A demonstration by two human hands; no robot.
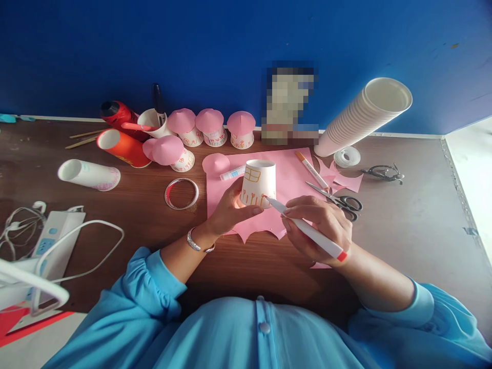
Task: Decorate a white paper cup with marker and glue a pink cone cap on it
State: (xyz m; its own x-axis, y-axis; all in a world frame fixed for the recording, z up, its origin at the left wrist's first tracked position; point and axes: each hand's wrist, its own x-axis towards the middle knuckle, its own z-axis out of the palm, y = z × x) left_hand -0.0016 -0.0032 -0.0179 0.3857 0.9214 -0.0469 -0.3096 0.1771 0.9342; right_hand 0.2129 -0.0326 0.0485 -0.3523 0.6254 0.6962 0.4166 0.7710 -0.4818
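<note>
- Right hand (323, 223), above the surface's (230, 261) near half: its grip is closed on the white marker (315, 237). The barrel looks light, stiff and fairly smooth, best pinched close to the tip as now; the tip meets the cup wall, or nearly so.
- Left hand (230, 207), a little farther in: its grip is part open, just wide enough to clamp the cup, thumb low on the near side, fingers mostly hidden behind.
- Paper cup (265, 179), held mid-surface over the pink paper (288, 177), narrower end up: likely very light, thin-walled, easily dented by a squeeze. The stiffer rim or undrawn wall suits the fingers; fresh lines may smear.
- Toward the surface's far edge: 3 cone-topped cups (209, 128) in a row.
</note>
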